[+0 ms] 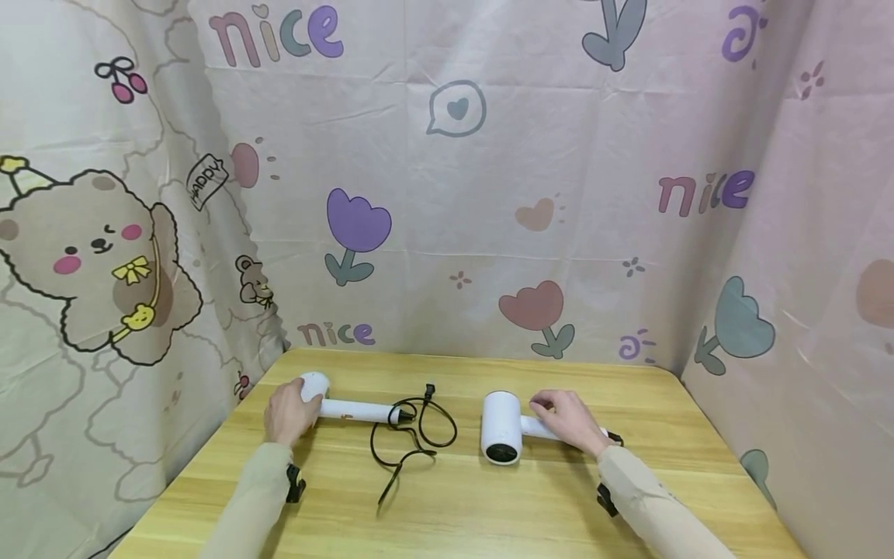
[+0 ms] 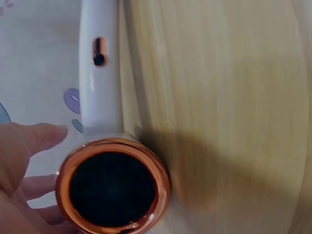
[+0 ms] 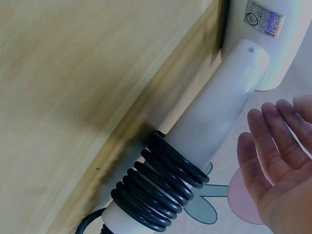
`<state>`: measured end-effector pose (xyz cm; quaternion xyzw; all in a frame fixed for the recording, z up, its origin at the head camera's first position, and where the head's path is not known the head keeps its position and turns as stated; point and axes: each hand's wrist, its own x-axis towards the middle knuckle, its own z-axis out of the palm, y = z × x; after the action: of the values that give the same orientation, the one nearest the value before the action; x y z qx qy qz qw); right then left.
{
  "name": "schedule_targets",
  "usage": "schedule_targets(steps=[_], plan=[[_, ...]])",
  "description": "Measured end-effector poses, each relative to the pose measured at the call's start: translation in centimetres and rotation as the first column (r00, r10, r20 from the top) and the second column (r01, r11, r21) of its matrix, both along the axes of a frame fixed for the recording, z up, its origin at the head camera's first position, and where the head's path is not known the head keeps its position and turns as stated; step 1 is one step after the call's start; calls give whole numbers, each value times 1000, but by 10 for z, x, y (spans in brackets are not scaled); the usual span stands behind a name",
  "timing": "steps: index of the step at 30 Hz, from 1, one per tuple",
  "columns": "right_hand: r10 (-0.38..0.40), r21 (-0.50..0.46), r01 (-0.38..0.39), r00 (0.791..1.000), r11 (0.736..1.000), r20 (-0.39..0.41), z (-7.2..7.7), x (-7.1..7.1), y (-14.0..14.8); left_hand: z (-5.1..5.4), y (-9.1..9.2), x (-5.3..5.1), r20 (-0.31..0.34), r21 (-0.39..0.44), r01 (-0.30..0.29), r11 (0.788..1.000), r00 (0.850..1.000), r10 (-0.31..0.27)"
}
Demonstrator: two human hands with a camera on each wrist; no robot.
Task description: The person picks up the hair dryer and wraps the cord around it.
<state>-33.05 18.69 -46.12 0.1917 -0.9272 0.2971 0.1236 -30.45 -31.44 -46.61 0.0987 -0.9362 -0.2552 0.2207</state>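
Two white hair dryers lie on the table. My left hand [image 1: 288, 415] is at the head of the left dryer [image 1: 356, 410]; in the left wrist view the thumb stands apart from the white body, and the fingers [image 2: 41, 187] reach to the edge of the copper-ringed dark end [image 2: 113, 189], their tips partly hidden. Its loose black cord [image 1: 454, 425] lies looped to the right. My right hand [image 1: 569, 419] hovers over the handle of the right dryer [image 1: 501, 423]. The right wrist view shows that hand [image 3: 282, 175] with relaxed fingers beside the handle [image 3: 214, 112], around which a black cord [image 3: 156, 187] is coiled.
The wooden table [image 1: 447, 512] has a patterned cloth [image 1: 447, 178] hanging behind it and at both sides. The left dryer's plug [image 1: 429, 390] lies towards the back, between the two dryers. Dark wrist straps [image 1: 296, 483] sit at both sleeves.
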Motion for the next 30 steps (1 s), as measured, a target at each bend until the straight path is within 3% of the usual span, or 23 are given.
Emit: schedule_targets(steps=[5, 13, 18, 24, 30], plan=[[4, -3, -4, 1000, 1000, 2, -2, 2, -1, -2, -7, -4, 102, 12, 13, 1000, 995, -14], [0, -6, 0, 1000, 1000, 16, 0, 3, 0, -9, -20, -6, 202, 129, 19, 991, 978, -45], [8, -16, -8, 1000, 1000, 8, 1, 2, 0, -6, -26, -4, 276, 251, -3, 968, 959, -69], [12, -27, -11, 1000, 1000, 20, -1, 3, 2, 2, -26, 0, 353, 310, 0, 951, 929, -114], [6, -39, -5, 1000, 999, 18, 0, 3, 5, 5, -25, 2, 374, 414, -10, 910, 914, -160]])
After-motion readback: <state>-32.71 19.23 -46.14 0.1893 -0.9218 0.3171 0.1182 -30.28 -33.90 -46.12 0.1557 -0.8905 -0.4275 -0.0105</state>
